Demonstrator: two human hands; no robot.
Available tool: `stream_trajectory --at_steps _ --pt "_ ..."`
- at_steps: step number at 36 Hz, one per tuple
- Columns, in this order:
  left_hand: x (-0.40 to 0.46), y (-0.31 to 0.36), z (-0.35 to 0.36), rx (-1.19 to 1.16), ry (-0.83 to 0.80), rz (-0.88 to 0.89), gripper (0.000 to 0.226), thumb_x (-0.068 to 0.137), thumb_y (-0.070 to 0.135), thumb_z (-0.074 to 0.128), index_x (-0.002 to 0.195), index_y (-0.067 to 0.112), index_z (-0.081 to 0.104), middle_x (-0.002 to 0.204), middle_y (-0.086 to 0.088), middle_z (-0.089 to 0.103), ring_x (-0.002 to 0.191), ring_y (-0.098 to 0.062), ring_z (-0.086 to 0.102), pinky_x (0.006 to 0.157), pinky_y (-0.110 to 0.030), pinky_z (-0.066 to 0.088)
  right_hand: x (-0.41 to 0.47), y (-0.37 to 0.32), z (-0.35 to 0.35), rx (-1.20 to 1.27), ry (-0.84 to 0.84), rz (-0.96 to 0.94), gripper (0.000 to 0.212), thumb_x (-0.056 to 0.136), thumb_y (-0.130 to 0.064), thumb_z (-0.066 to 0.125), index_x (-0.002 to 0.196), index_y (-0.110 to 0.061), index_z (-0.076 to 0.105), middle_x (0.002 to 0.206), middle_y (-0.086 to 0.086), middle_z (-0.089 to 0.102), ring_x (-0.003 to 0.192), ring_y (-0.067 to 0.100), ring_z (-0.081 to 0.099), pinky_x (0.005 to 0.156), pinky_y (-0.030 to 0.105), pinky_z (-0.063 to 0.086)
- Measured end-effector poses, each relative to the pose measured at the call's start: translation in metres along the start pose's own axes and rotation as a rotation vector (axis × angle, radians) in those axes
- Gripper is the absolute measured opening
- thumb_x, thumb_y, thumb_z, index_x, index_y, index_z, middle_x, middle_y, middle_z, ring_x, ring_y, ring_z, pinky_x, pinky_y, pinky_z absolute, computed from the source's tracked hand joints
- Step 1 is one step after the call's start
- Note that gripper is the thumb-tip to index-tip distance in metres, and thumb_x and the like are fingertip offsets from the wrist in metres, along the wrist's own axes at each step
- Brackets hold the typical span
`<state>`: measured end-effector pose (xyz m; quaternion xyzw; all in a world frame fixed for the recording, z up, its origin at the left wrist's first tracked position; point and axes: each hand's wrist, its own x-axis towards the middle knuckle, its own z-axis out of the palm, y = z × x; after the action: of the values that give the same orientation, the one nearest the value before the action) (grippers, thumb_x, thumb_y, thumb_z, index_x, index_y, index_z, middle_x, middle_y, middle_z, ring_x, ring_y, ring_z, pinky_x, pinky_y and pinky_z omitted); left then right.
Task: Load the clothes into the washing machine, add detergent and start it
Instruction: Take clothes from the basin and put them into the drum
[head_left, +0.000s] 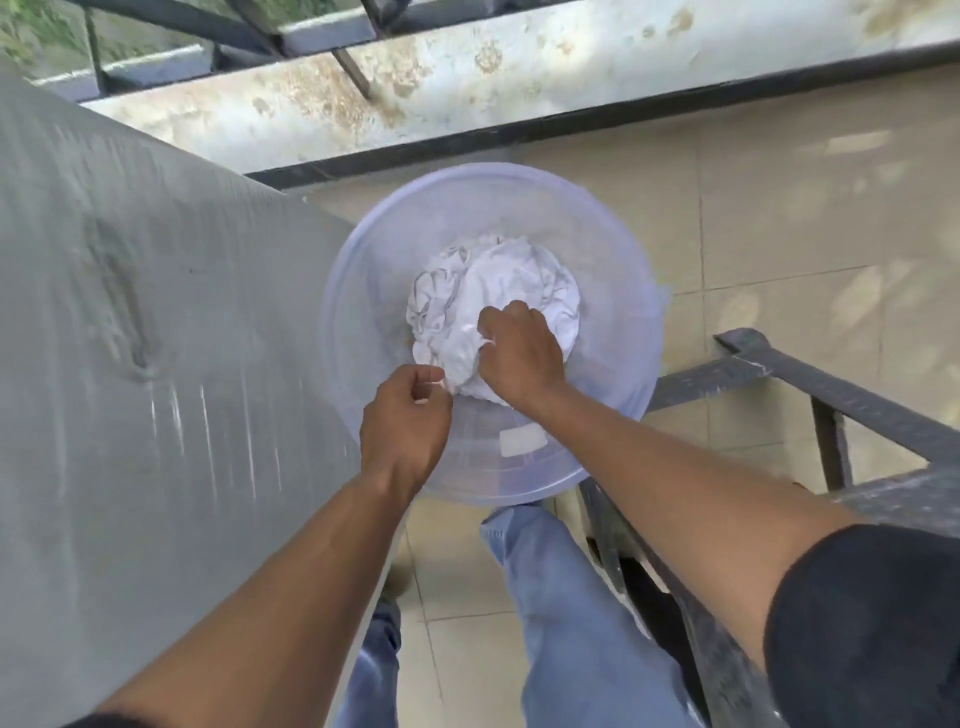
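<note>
Both forearms are bare all the way down, no watch, no bracelets, no rings that I can make out on the left hand (402, 415) or the right hand (519, 353). Well back from the right fingers, up at the upper arm, there's a black short sleeve (862, 623), plain, no print showing. A tiny sliver of the same dark cloth peeks in far behind the left fingers at the bottom edge. Below the hands you get light blue jeans (582, 623), faded denim, slightly creased, both legs showing. Feet are too blurry to tell.
</note>
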<state>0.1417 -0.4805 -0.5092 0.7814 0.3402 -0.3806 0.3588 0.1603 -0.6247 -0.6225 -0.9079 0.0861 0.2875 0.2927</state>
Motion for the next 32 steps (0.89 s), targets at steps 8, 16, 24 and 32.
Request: stream_trajectory --at_steps 8,16,24,32 --pt "-0.079 0.015 -0.024 0.112 -0.047 0.048 0.094 0.081 0.035 0.078 0.161 0.023 0.032 0.145 0.003 0.053 0.132 -0.023 0.056 0.108 -0.041 0.050 -0.117 -0.073 -0.118 0.572 -0.022 0.012 0.011 0.089 -0.013 0.059 0.089 -0.020 0.050 0.082 0.009 0.058 0.079 0.031 0.058 0.075 0.049 0.051" --pt "-0.166 0.065 -0.073 0.348 -0.088 0.381 0.048 0.069 0.062 0.049 0.114 0.046 0.052 0.107 0.023 0.064 0.097 -0.007 0.063 0.076 -0.027 0.044 -0.260 -0.155 -0.258 0.970 -0.139 -0.046 0.009 0.088 -0.016 0.062 0.084 -0.018 0.054 0.071 0.001 0.058 0.068 0.006 0.049 0.068 0.024 0.041" --pt "-0.233 0.110 -0.133 0.381 -0.107 0.499 0.047 0.074 0.046 0.058 0.109 0.023 0.078 0.097 0.032 0.075 0.097 0.013 0.069 0.082 -0.005 0.044 -0.341 -0.196 -0.362 1.095 -0.066 -0.109 0.023 0.083 -0.031 0.066 0.088 -0.009 0.061 0.076 0.011 0.063 0.074 0.018 0.057 0.070 0.036 0.043" --pt "-0.330 0.160 -0.203 0.247 0.044 0.650 0.045 0.080 0.037 0.050 0.116 0.040 0.077 0.111 0.017 0.080 0.108 -0.013 0.075 0.089 -0.028 0.053 -0.337 -0.164 -0.394 0.800 0.031 0.169 0.032 0.072 -0.021 0.072 0.102 -0.030 0.071 0.102 0.000 0.075 0.097 0.021 0.073 0.082 0.036 0.061"
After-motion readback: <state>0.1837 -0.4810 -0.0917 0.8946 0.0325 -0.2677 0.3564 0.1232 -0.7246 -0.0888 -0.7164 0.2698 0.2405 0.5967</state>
